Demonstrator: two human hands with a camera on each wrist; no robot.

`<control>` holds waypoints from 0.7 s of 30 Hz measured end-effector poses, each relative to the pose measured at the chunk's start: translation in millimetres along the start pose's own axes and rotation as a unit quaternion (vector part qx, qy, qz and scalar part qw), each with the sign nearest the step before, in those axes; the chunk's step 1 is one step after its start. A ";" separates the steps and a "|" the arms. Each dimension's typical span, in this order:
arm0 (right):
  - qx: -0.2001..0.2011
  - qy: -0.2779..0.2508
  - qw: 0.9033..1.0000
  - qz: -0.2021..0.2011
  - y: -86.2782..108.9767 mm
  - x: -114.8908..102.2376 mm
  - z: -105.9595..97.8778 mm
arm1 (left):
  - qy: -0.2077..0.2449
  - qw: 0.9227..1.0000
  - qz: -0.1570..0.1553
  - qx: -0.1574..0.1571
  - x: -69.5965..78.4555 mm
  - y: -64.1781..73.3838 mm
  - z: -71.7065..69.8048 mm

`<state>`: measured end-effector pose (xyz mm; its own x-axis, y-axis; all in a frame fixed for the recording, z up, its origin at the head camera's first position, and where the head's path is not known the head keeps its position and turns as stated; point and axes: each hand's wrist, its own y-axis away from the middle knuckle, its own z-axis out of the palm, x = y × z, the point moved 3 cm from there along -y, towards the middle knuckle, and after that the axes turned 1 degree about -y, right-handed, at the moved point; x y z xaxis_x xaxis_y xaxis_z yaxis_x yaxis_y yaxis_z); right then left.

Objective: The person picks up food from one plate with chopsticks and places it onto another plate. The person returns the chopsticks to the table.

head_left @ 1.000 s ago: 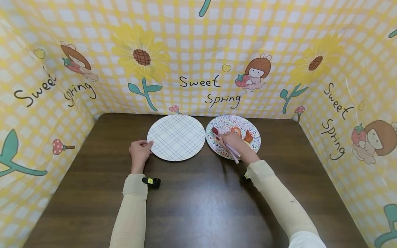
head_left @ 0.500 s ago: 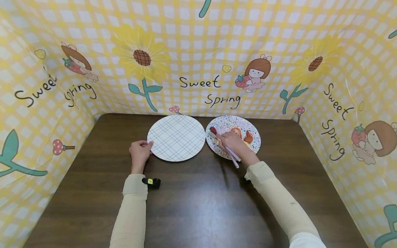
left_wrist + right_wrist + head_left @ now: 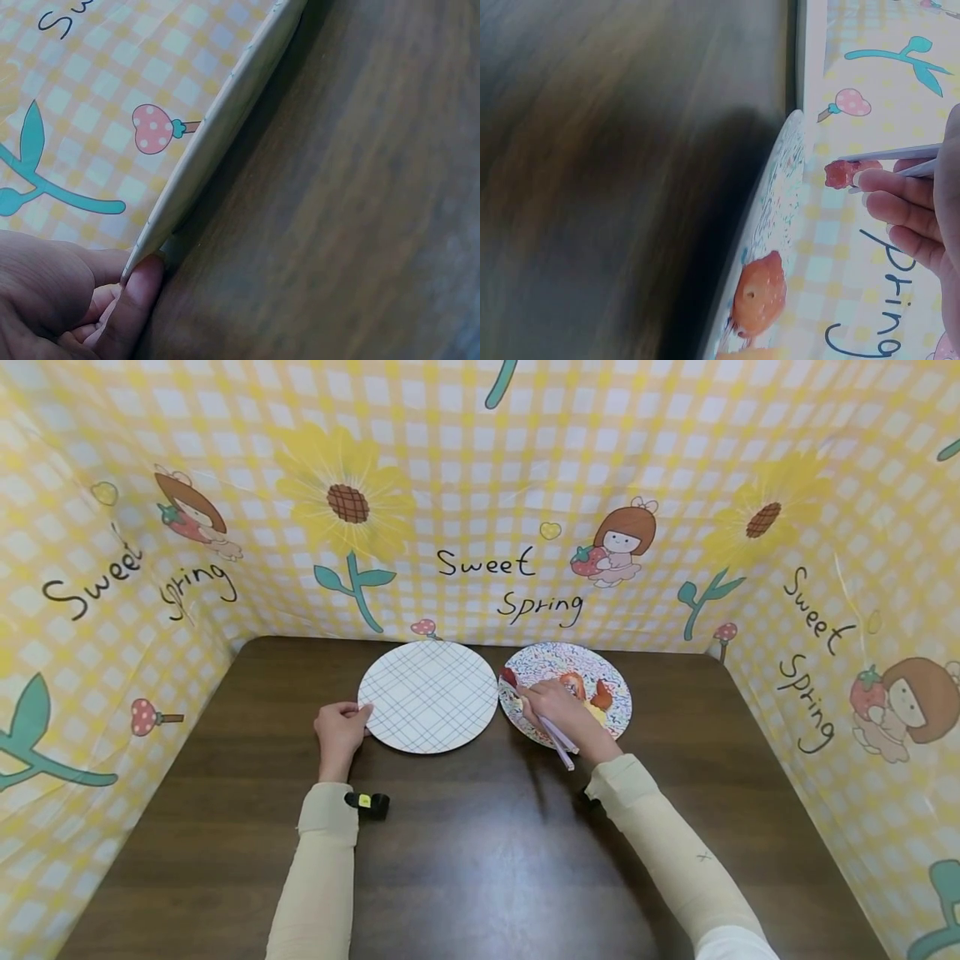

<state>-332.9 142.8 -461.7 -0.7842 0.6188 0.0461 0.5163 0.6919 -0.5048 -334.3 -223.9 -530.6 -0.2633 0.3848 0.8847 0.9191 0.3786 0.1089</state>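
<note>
My left hand [image 3: 341,731] pinches the left rim of a white plate [image 3: 427,697] with thin blue crossed lines; in the left wrist view, thumb and finger [image 3: 142,285] meet at its edge. My right hand [image 3: 561,708] holds pale lilac chopsticks [image 3: 557,743] over a speckled multicolour plate [image 3: 536,656]. Between their tips sits a glossy dark red food piece [image 3: 838,174], near that plate's left rim in the head view. On the speckled plate lie an orange-red round piece [image 3: 573,683], a reddish-brown piece [image 3: 602,695] and something yellow [image 3: 597,712], partly hidden by my right hand.
Both plates stand side by side at the back of a dark brown wooden table [image 3: 450,852]. Behind and on both sides rises a yellow checked cloth [image 3: 480,485] with printed flowers and figures. A black wrist strap [image 3: 369,804] sits at my left cuff.
My right hand has shifted slightly left, carrying the red piece in the chopsticks from over the speckled plate to its left rim. The left hand keeps its hold on the lined plate.
</note>
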 end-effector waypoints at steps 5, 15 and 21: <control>0.004 -0.012 1.000 -0.015 -3.4 -5.0 2.2 | 0.002 1.000 -0.002 -0.002 0.0 0.8 -0.6; -0.020 -0.042 0.999 0.007 -9.9 -10.2 14.9 | 0.004 1.000 0.000 -0.004 -2.9 -0.5 0.6; 0.002 -0.067 0.998 0.004 -17.6 -15.8 20.3 | 0.002 1.000 0.004 0.001 -1.2 -1.0 0.0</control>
<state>-336.6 113.3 -471.0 -0.8189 0.5693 -0.0735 0.5219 0.6851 -0.5082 -334.9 -224.8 -531.7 -0.2542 0.3848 0.8873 0.9209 0.3768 0.1004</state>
